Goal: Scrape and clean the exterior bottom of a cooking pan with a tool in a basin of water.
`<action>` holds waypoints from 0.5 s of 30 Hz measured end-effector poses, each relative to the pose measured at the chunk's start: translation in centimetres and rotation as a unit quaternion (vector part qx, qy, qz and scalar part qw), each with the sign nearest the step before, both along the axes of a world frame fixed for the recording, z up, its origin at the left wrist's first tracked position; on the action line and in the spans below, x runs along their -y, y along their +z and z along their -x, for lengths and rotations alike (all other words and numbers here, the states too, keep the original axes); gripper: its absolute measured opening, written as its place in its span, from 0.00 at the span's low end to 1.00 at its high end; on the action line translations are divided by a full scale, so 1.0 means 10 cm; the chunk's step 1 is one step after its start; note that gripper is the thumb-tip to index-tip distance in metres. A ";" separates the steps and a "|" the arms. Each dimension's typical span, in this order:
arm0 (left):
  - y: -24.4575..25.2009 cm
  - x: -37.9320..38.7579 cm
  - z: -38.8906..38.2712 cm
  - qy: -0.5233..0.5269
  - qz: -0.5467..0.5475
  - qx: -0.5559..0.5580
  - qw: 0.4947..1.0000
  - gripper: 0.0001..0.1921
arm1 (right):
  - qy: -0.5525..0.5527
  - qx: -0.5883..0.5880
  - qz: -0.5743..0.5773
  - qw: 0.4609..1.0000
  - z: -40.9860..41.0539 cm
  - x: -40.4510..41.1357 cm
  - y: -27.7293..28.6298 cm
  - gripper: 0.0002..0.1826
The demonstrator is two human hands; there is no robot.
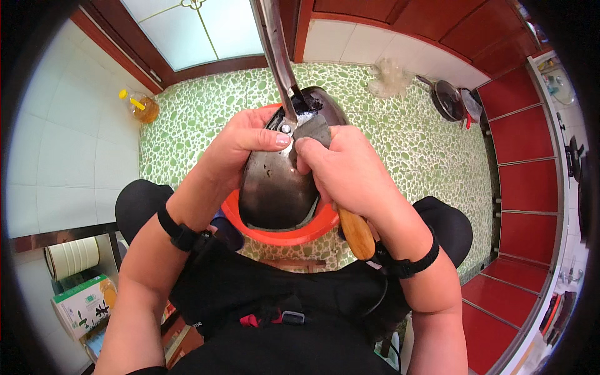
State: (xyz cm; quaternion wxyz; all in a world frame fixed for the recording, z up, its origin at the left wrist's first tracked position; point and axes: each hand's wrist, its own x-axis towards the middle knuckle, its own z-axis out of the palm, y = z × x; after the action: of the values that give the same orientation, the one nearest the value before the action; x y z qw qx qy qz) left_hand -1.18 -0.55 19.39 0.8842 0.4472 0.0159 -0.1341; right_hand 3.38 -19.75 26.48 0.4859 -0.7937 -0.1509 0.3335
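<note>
A dark metal wok (276, 192) with a long metal handle is tilted over an orange-red plastic basin (281, 238), its rounded outside towards me. My left hand (251, 138) grips the wok's edge, the thumb lying beside the riveted handle joint. My right hand (335, 159) is closed on a scraper or cleaver-like tool (358, 234) with a wooden handle and a broad grey metal blade. The blade rests against the wok near the handle's base, where black residue shows. My right fingers partly cover the blade, and the basin's inside is mostly hidden.
A bottle of yellow oil (143, 108) stands by the left wall. A clear plastic bag (389, 78) and a pan (448, 101) lie on the green pebble-patterned floor. Red cabinets (527, 187) line the right side. A shelf with a box (86, 304) is at lower left.
</note>
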 end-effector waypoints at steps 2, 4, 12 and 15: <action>0.02 0.00 0.01 0.007 -0.006 0.005 1.000 0.27 | -0.010 -0.005 -0.013 1.000 0.01 0.00 0.00 0.18; 0.02 -0.02 0.02 0.001 -0.014 0.019 1.000 0.26 | -0.018 -0.029 -0.007 0.999 0.03 -0.02 0.00 0.18; 0.11 0.01 0.07 0.021 -0.016 0.029 0.999 0.23 | 0.008 0.058 -0.042 0.997 0.04 -0.05 -0.16 0.17; 0.10 0.03 0.10 0.032 -0.039 0.039 0.998 0.21 | 0.036 0.075 -0.035 0.996 0.03 -0.04 -0.15 0.18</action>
State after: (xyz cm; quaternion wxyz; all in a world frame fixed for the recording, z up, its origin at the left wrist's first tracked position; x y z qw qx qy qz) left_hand -2.20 -0.81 20.37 0.8701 0.4851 0.0010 -0.0870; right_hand 3.10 -19.32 24.94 0.4884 -0.7930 -0.2269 0.2848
